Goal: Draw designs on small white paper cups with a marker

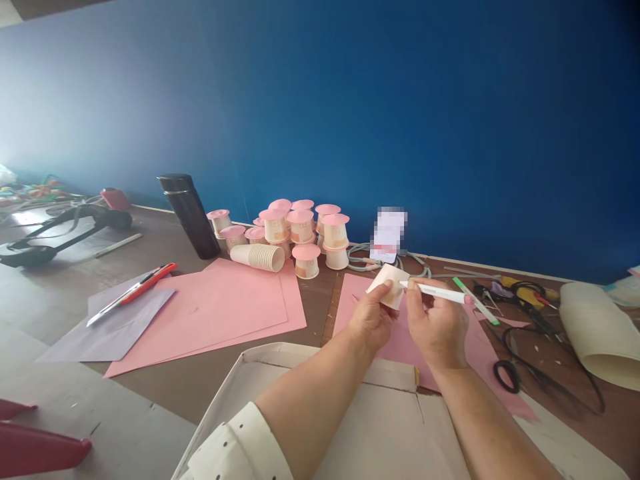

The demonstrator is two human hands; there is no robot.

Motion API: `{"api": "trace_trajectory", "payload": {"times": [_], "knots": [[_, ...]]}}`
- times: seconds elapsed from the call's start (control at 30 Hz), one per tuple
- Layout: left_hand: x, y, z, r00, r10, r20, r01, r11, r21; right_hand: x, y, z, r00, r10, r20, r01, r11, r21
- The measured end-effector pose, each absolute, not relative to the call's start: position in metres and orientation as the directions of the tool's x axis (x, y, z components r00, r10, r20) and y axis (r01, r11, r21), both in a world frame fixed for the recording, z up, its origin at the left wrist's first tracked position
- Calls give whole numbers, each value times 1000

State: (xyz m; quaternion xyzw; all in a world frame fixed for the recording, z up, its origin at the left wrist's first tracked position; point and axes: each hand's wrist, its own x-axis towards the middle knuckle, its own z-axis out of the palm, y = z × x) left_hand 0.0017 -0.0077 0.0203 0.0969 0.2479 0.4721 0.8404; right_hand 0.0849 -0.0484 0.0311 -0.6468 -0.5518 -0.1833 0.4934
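Note:
My left hand (373,317) is closed around a small white paper cup (391,275), holding it tilted above pink paper (345,300). In my right hand (437,327) is a white marker (443,292) with a pink end, its tip at the cup's side. Whether the tip touches the cup I cannot tell. Beyond my hands, several upside-down paper cups (301,230) with round pink paper discs (306,252) on top stand in stacks. A nested row of plain paper cups (257,257) lies on its side in front of them.
A black flask (189,217) stands left of the cups. A red utility knife (135,291) lies on purple paper (135,333) beside pink sheets (210,310). At right are a green marker (475,301), black-handled scissors (507,377), cables and a white roll (603,333). A phone (389,233) leans at the wall.

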Motion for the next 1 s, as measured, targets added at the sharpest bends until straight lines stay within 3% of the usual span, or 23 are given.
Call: {"api": "trace_trajectory", "payload": {"times": [1.0], "knots": [[1,-7,23,428,839,-335,-746,538,393,80,-49,30,309,554,773,902,86,-423]]}}
